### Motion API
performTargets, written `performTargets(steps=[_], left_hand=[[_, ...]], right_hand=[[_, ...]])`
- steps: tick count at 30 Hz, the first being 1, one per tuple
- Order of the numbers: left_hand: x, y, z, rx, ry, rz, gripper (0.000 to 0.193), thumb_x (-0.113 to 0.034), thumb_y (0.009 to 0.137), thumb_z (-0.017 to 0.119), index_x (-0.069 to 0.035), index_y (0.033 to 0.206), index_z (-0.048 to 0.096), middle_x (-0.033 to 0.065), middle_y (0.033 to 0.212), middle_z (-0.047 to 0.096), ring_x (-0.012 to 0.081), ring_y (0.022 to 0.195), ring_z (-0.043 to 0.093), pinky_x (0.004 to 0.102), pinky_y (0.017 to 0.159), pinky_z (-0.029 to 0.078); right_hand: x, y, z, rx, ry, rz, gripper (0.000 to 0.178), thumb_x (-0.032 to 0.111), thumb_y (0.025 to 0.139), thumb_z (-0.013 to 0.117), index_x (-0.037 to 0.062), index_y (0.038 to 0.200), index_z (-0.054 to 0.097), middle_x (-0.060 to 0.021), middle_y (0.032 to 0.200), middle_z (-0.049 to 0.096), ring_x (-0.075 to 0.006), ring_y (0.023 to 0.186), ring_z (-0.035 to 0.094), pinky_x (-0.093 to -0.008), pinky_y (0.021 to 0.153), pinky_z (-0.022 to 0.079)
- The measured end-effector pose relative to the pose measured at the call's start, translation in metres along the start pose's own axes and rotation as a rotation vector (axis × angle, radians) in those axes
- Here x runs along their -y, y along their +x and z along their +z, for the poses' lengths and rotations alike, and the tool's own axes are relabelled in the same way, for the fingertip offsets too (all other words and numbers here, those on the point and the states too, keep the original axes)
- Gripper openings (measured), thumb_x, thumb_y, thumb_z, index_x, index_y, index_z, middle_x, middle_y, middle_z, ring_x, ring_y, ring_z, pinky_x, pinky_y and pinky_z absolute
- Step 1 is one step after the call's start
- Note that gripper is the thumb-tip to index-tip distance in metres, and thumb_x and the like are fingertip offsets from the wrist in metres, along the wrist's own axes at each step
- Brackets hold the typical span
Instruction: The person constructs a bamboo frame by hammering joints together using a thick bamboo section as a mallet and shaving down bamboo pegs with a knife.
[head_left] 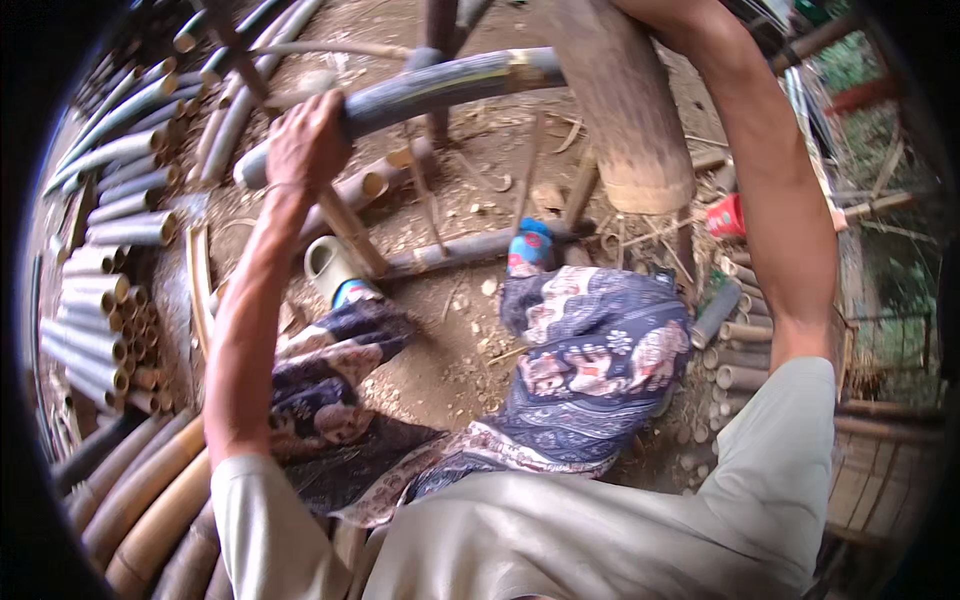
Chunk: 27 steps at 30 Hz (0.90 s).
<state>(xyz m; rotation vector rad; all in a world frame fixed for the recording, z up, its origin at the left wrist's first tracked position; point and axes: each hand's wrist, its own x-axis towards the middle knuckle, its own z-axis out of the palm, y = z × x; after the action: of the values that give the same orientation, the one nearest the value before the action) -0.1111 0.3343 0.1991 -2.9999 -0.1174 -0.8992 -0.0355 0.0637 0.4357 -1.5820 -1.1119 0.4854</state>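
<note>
My left hand (308, 140) is closed round a grey-green bamboo pole (440, 88) near its left end. The pole runs to the right and passes behind a thick brown log-like piece (625, 110), which hangs large in the upper middle with its pale, rounded end downward. At the top edge my right hand (660, 8) grips the upper part of that thick piece; its fingers are mostly cut off by the picture's edge. Whether the thick piece touches the pole cannot be seen. Both arms stretch forward, the right one bent at the wrist.
Stacked cut bamboo lengths (110, 330) fill the left side, and more bamboo pieces (745, 350) lie at the right. Upright stakes and a low bamboo bar (450, 252) stand ahead of my feet. A red container (726, 216) sits at the right. Chips litter the dirt floor (450, 390).
</note>
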Motion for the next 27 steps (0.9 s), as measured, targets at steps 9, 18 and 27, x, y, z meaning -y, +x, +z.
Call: performTargets(steps=[9, 18, 27], left_hand=[[-0.138, 0.095, 0.001, 0.298, -0.192, 0.144, 0.089, -0.069, 0.057, 0.077, -0.004, 0.111, 0.05, 0.0183, 0.108, 0.061, 0.0337, 0.099, 0.062, 0.0438, 0.081, 0.05], [-0.164, 0.106, 0.025, 0.116, -0.162, 0.165, 0.079, -0.068, 0.056, 0.077, -0.008, 0.103, 0.056, 0.0164, 0.099, 0.063, 0.0321, 0.095, 0.064, 0.0442, 0.079, 0.051], [-0.154, 0.119, 0.025, 0.273, -0.154, 0.043, 0.088, -0.063, 0.06, 0.079, -0.01, 0.124, 0.049, 0.0192, 0.103, 0.065, 0.0371, 0.097, 0.063, 0.0465, 0.079, 0.05]], right_hand=[[-0.117, -0.209, -0.044, -0.565, -0.588, 0.059, 0.057, 0.031, 0.078, 0.07, -0.0023, 0.119, 0.05, -0.015, 0.106, 0.062, -0.0246, 0.093, 0.061, -0.0368, 0.083, 0.049], [-0.236, -0.336, 0.027, -0.728, -0.344, 0.408, 0.064, 0.03, 0.08, 0.067, -0.0054, 0.127, 0.043, -0.0158, 0.113, 0.058, -0.0233, 0.1, 0.057, -0.035, 0.091, 0.045], [-0.154, -0.229, -0.037, -0.577, -0.321, -0.039, 0.06, 0.024, 0.088, 0.062, -0.0042, 0.135, 0.036, -0.0224, 0.128, 0.053, -0.0297, 0.115, 0.056, -0.0393, 0.1, 0.043]])
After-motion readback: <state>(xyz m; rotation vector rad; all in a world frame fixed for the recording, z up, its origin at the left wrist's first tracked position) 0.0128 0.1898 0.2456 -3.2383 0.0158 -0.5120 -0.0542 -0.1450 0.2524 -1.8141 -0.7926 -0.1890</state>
